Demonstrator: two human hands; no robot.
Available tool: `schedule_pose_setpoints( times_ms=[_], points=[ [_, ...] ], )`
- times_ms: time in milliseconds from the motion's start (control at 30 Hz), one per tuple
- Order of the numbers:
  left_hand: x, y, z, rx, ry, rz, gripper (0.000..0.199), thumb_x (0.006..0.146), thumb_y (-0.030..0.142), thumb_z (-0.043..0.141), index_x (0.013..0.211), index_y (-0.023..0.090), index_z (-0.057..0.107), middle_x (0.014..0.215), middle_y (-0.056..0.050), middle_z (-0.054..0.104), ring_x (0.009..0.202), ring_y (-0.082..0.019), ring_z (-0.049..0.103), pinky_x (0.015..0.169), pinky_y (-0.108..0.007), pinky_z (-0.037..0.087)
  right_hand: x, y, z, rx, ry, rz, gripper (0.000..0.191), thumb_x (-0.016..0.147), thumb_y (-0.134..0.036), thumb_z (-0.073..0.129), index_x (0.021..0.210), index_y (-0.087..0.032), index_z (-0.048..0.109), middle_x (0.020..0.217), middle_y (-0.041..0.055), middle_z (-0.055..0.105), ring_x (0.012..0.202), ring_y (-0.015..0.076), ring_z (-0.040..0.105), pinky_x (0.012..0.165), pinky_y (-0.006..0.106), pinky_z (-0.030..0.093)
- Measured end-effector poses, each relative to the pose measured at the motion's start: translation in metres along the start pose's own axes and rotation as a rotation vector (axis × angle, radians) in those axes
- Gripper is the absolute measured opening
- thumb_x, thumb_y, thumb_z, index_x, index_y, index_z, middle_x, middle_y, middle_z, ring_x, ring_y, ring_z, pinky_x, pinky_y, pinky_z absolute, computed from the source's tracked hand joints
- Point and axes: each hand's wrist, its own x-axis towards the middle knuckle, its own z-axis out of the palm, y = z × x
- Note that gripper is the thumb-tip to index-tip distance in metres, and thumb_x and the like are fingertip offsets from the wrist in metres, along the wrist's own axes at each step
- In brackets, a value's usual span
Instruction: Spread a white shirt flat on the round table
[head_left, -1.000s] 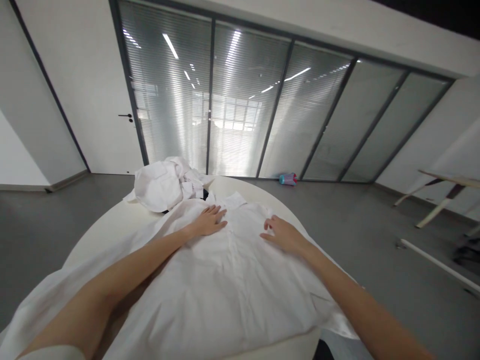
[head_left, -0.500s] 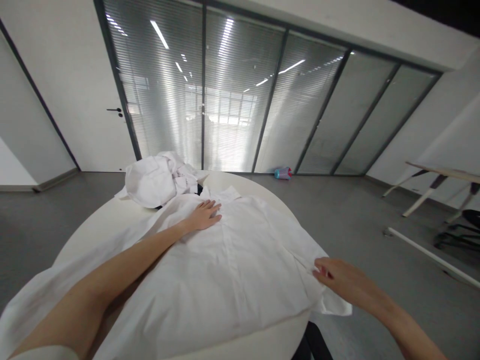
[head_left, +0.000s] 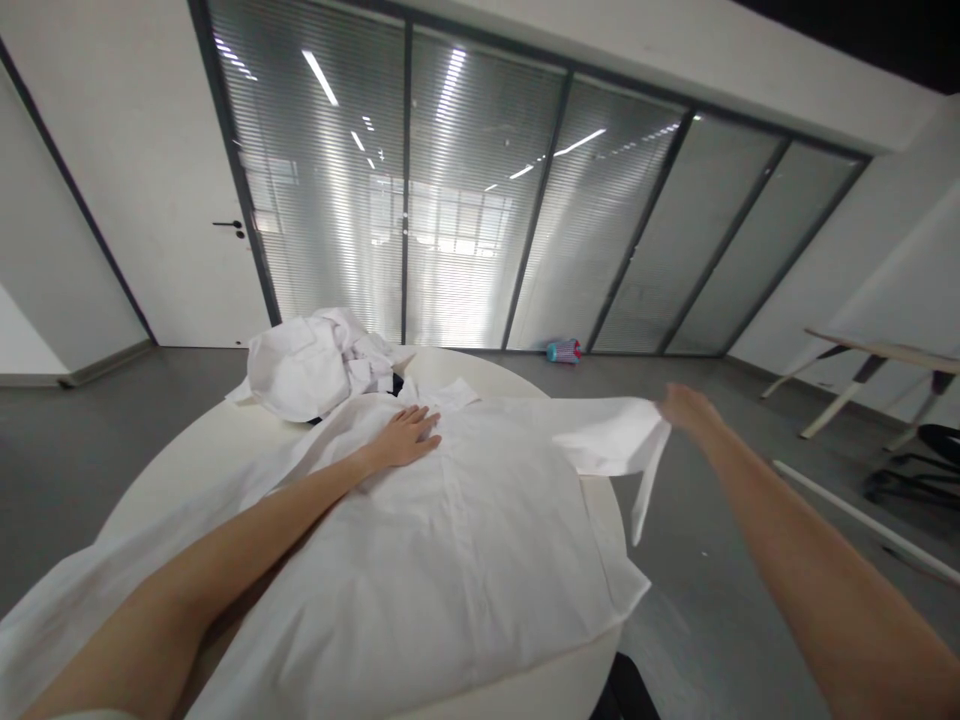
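Observation:
A white shirt (head_left: 517,540) lies spread over a round white table (head_left: 510,368), its collar toward the far side and its button strip running toward me. My left hand (head_left: 405,437) rests flat on the shirt just below the collar, fingers extended. Off the table's right side, my right hand (head_left: 686,408) is closed on the end of the shirt's sleeve (head_left: 611,428). That sleeve is stretched out to the right and lifted, with a flap of cloth hanging from the hand. The other sleeve is partly hidden by my left arm.
A crumpled heap of white cloth (head_left: 300,365) sits at the table's far left, with something black beneath it. Behind are glass partitions with blinds and a door (head_left: 187,200). A small blue-and-pink basket (head_left: 563,351) lies on the floor. A wooden-topped table (head_left: 892,350) stands right.
My right hand has moved up and away from me, lifting the sleeve from the shirt's side out to the right. My left hand has stayed in place on the shirt.

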Motion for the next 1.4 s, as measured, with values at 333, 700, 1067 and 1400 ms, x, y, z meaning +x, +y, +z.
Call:
schedule_pose_setpoints(
  times_ms=[333,700,1067,1400],
  points=[
    [-0.026,0.004,-0.063,0.149,-0.007,0.019,0.041,0.091,0.026,0.052,0.131,0.022,0.06,0.145,-0.012,0.052,0.137,-0.029,0.045,0.113,-0.046,0.038,-0.072,-0.188,0.116,0.169,-0.536,-0.591,0.069,0.099,-0.063,0.032,0.154,-0.021,0.04,0.161,0.0098,0.032,0.148,0.0276,0.029,0.121,0.043,0.023],
    [-0.236,0.0,-0.142,0.421,-0.109,-0.392,0.05,0.078,0.05,0.061,0.124,0.031,0.061,0.112,-0.014,0.063,0.092,-0.032,0.064,0.079,-0.045,0.054,-0.087,-0.213,0.154,0.081,-0.449,-0.523,0.069,0.099,-0.065,0.023,0.155,-0.026,0.037,0.164,0.0093,0.024,0.151,0.0334,0.019,0.121,0.05,0.016],
    [-0.347,-0.029,-0.14,0.584,0.099,-0.739,0.052,0.088,0.048,0.026,0.116,0.028,0.065,0.128,-0.01,0.064,0.117,-0.034,0.059,0.093,-0.047,0.051,-0.087,-0.213,0.158,0.075,-0.385,-0.537,0.066,0.1,-0.062,0.027,0.152,-0.025,0.042,0.161,0.012,0.03,0.149,0.0345,0.025,0.119,0.051,0.022],
    [-0.318,-0.118,-0.217,0.016,0.326,-0.989,0.036,0.09,0.05,0.037,0.091,0.02,0.057,0.071,-0.006,0.068,0.062,-0.02,0.063,0.055,-0.025,0.047,-0.087,-0.211,0.162,0.068,-0.365,-0.547,0.063,0.101,-0.06,0.029,0.152,-0.025,0.043,0.161,0.0115,0.032,0.149,0.0339,0.026,0.119,0.051,0.023]
  ],
)
